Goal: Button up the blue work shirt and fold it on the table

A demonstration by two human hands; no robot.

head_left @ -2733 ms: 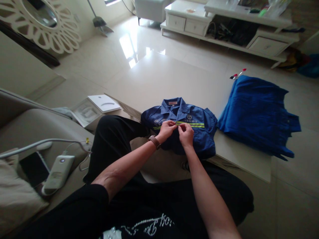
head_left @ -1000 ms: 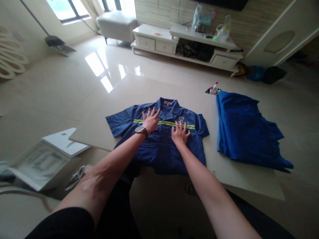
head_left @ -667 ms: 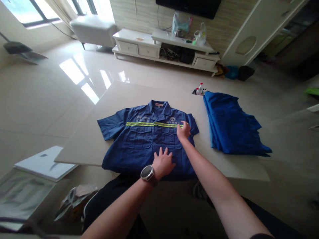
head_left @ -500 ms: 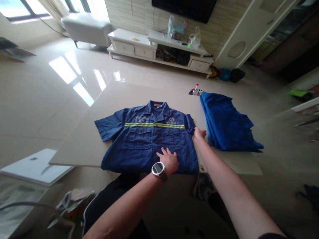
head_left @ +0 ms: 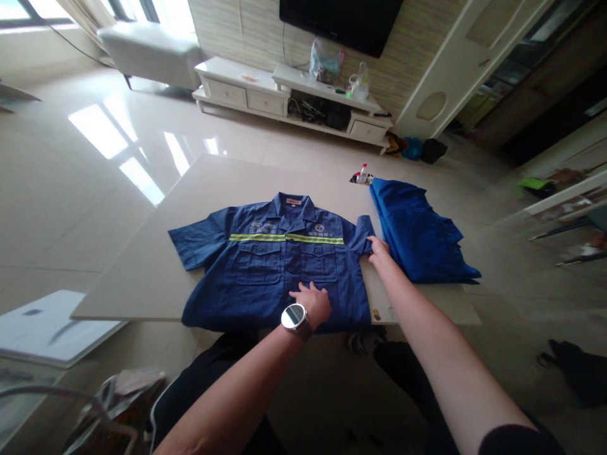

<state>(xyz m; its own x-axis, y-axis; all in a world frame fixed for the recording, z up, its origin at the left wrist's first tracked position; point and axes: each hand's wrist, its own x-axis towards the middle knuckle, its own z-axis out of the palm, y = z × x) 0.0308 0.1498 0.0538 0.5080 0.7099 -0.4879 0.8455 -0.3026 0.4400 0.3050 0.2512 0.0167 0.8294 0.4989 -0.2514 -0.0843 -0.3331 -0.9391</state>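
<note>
A navy short-sleeved work shirt [head_left: 258,265] with a yellow reflective stripe lies front up on the pale table [head_left: 133,272], its collar toward the far side. My left hand [head_left: 313,303], with a watch on the wrist, rests on the lower front of the shirt with fingers spread. At the sleeve on the right, my right hand [head_left: 378,246] pinches the cuff edge. That sleeve is partly bunched, while the left-side sleeve [head_left: 196,243] lies stretched out. Just right of my right hand is a stack of brighter blue folded clothing [head_left: 417,234].
Bottles with red caps [head_left: 363,174] show behind the blue stack. Across the floor stand a white TV cabinet [head_left: 265,101] and a grey bench [head_left: 149,54]. A white flat box [head_left: 52,325] sits at lower left, near a plastic bag [head_left: 118,404].
My right hand has drawn the right-side sleeve outward, so more of it shows. My left hand stays on the shirt front. The whole view has shifted slightly.
</note>
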